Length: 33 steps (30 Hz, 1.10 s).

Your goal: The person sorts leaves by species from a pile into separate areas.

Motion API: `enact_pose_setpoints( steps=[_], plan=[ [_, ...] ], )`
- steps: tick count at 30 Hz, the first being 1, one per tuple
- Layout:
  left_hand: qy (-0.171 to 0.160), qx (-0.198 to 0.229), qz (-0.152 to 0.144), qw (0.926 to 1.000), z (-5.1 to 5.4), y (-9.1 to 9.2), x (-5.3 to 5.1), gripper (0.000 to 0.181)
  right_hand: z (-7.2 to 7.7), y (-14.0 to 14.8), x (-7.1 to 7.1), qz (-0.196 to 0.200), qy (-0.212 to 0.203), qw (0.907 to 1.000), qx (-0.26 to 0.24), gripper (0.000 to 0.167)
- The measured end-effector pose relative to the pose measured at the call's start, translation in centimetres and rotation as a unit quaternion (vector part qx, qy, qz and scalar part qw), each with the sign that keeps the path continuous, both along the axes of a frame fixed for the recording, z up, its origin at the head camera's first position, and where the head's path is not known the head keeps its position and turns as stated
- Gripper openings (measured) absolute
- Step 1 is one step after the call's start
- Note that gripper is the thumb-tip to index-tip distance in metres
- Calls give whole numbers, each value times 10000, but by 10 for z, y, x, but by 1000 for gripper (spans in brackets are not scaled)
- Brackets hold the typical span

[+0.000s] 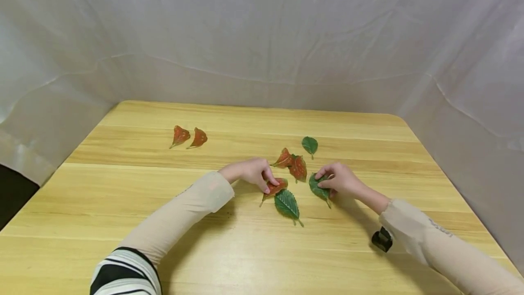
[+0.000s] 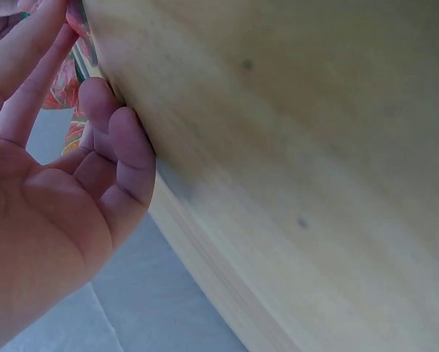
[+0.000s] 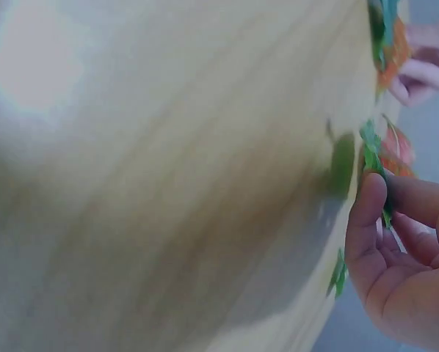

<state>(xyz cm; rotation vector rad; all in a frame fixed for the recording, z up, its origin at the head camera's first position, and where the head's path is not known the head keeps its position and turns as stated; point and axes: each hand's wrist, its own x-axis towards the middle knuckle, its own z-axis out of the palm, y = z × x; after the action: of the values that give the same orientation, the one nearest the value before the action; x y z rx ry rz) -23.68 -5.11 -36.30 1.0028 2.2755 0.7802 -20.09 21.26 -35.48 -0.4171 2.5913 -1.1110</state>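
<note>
My left hand [image 1: 254, 171] pinches a red leaf [image 1: 280, 185] between thumb and finger, low over the table. The same red leaf [image 2: 78, 20] is partly cut off in the left wrist view. A green leaf [image 1: 287, 204] lies just below it, with two stem ends showing. To the right, my right hand [image 1: 343, 181] pinches another green leaf [image 1: 317, 187]; in the right wrist view this green leaf [image 3: 371, 150] stands edge-on between thumb and fingers. Two red leaves, one left [image 1: 284, 158] and one right [image 1: 299, 168], touch behind the hands, with a bit of green beneath.
A single green leaf [image 1: 309, 144] lies farther back on the wooden table [image 1: 123, 185]. Two more red leaves, one [image 1: 180, 135] beside the other [image 1: 199, 138], lie at the back left. A small black object [image 1: 382, 239] is by the right sleeve. Pale sheeting [image 1: 262, 35] surrounds the table.
</note>
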Motion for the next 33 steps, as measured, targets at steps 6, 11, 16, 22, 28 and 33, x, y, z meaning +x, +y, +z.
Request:
enact_pose_setpoints(
  steps=[6,11,16,22,28,33],
  plan=[
    [-51,74,-13,10000,0,0,0,28,7,10,-12,-415,93,9989,-177,13],
    [-93,25,-6,10000,-1,0,-2,29,9,17,-24,-820,290,9959,-268,20],
    [-117,-15,66,9999,0,0,-1,29,8,23,-37,-966,329,9945,-238,30],
    [-137,-105,118,9998,1,0,-1,29,7,26,-51,-1182,286,9923,-248,32],
    [-104,-70,53,9999,1,0,-1,28,5,25,-64,-1399,360,9893,-224,30],
    [-60,-66,70,9999,0,1,0,29,2,25,-73,-1520,230,9880,-139,32]
  ],
)
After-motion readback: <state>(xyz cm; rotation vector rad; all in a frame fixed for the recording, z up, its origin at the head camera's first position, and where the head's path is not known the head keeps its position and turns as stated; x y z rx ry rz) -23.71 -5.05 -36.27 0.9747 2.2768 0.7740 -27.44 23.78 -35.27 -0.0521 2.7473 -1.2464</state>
